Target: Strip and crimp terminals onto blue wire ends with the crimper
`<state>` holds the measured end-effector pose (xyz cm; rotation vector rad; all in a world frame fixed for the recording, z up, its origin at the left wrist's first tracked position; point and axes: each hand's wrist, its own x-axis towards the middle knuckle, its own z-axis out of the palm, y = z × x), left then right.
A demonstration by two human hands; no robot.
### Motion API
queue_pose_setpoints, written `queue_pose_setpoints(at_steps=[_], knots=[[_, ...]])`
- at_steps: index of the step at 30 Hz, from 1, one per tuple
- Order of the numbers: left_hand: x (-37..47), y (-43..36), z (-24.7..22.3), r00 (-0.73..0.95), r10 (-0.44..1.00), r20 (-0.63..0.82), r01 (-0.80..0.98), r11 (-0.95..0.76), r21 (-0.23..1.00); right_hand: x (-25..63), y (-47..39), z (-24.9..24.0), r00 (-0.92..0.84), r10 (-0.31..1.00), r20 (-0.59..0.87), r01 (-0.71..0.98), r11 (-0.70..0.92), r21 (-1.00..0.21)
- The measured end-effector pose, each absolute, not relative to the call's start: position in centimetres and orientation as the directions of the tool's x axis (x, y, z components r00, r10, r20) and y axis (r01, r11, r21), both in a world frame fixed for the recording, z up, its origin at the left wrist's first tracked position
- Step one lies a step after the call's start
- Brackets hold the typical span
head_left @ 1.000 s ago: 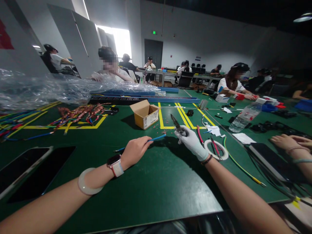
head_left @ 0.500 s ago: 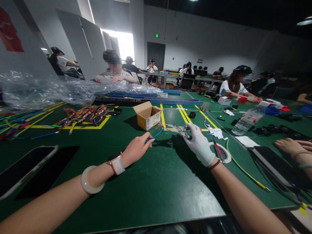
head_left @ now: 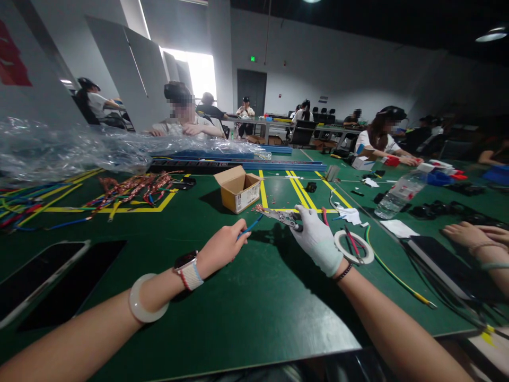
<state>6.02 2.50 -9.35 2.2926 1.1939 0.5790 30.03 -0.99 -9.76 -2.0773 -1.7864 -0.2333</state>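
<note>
A blue wire (head_left: 252, 226) is pinched in my bare left hand (head_left: 223, 243), its far end pointing up and to the right. My right hand (head_left: 315, 236), in a white glove, grips a metal wire-stripping tool (head_left: 281, 216). The tool's jaws lie at the wire's far end; whether they close on it is too small to tell. Just behind, copper scraps lie near a small open cardboard box (head_left: 240, 195). To the left is a pile of wires with twisted copper ends (head_left: 135, 190).
Clear plastic wrap (head_left: 75, 148) lies at the back left. Two dark flat devices are at the near left. A tape roll (head_left: 368, 253), a green-yellow wire (head_left: 392, 272) and a water bottle (head_left: 401, 195) stand or lie to the right. Another person's hands rest at the right edge.
The tool in my right hand has shifted left, its jaws now at the wire's end. The blue wire is tilted more steeply. The whole view has moved slightly.
</note>
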Motion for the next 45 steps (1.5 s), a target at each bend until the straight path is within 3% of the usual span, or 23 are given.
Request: queue_pose_setpoints(at_steps=[5, 11, 17, 22, 29, 40, 45], knots=[[6.1, 2.6, -9.1, 0.514, 0.842, 0.167, 0.568, -0.479, 0.670, 29.6, -1.5, -8.9, 0.184, 0.928, 0.323, 0.983, -0.169, -0.074], [6.0, 3.3, -8.8, 0.549, 0.831, 0.090, 0.505, -0.415, 0.756, 29.6, -1.2, -9.3, 0.181, 0.936, 0.302, 0.983, -0.163, -0.084], [6.0, 3.7, -9.2, 0.544, 0.839, -0.026, 0.492, -0.294, 0.819, 30.0, -0.8, -9.9, 0.147, 0.912, 0.382, 0.989, -0.130, -0.069], [6.0, 3.6, -9.3, 0.531, 0.847, -0.033, 0.498, -0.280, 0.821, 30.2, -0.9, -9.8, 0.127, 0.907, 0.402, 0.992, -0.111, -0.065], [5.6, 3.8, -9.1, 0.519, 0.855, -0.002, 0.526, -0.318, 0.789, 30.4, -1.0, -10.5, 0.118, 0.935, 0.333, 0.983, -0.063, -0.171], [6.3, 2.9, -9.2, 0.527, 0.841, -0.121, 0.536, -0.218, 0.816, 30.0, -1.2, -10.2, 0.123, 0.928, 0.352, 0.992, -0.105, -0.071], [6.1, 2.7, -9.1, 0.516, 0.854, -0.071, 0.575, -0.284, 0.767, 29.4, -1.6, -9.4, 0.136, 0.951, 0.278, 0.991, -0.131, -0.038]])
